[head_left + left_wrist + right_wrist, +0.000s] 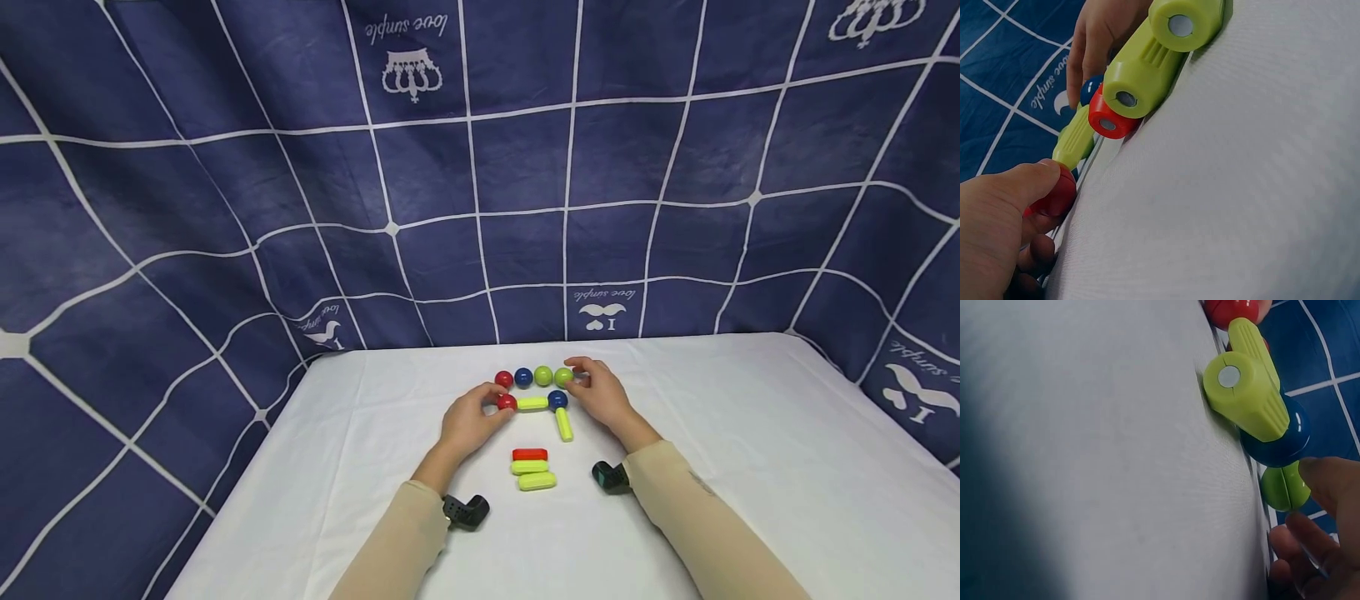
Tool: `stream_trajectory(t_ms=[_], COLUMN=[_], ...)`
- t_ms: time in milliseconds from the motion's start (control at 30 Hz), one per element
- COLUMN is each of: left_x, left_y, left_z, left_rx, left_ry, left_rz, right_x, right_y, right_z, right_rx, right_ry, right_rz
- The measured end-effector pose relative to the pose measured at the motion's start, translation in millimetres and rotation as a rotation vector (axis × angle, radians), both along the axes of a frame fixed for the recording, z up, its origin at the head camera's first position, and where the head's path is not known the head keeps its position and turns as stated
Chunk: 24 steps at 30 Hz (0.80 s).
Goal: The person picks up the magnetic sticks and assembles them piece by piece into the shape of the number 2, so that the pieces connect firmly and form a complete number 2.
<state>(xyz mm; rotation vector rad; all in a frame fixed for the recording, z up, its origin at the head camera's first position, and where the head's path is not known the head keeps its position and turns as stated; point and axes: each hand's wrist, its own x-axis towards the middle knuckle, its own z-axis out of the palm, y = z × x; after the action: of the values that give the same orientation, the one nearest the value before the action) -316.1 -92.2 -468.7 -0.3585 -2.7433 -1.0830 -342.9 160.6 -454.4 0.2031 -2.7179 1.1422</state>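
Observation:
My left hand (pixel 472 419) pinches a red ball (pixel 507 402) between thumb and fingers. A yellow-green rod (pixel 532 403) joins that ball to a blue ball (pixel 557 400). From the blue ball a second yellow-green rod (pixel 564 425) points toward me, a metal disc showing in its end in the right wrist view. My right hand (pixel 600 396) has thumb and forefinger curled about a green ball (pixel 564 377), the rightmost of the back row; in the right wrist view the thumb overlaps the edge of this green ball (pixel 1285 489).
Left of it in the back row lie a red ball (pixel 504 379), a blue ball (pixel 523 377) and another green ball (pixel 543 376). Nearer me, a red rod (pixel 529 454) and two yellow-green rods (pixel 537 481) lie on the white tablecloth (pixel 360 467). A blue checked curtain (pixel 517 250) hangs behind.

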Motion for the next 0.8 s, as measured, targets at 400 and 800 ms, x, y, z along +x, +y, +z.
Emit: stream_trajectory(t_ms=[400,800], left_x=[1.0,0.4], left_y=[0.8,-0.2], left_z=[2.1,-1.2], left_rx=[0.004,-0.008], left_ry=[-0.003,0.007], left_rz=[0.008,0.005], right_x=[1.1,5.3], right_y=[-2.3,3.3], right_z=[3.9,-1.8], right_rx=[0.084,-0.006], right_ry=[-0.017,-0.017], right_rz=[0.014,-0.031])
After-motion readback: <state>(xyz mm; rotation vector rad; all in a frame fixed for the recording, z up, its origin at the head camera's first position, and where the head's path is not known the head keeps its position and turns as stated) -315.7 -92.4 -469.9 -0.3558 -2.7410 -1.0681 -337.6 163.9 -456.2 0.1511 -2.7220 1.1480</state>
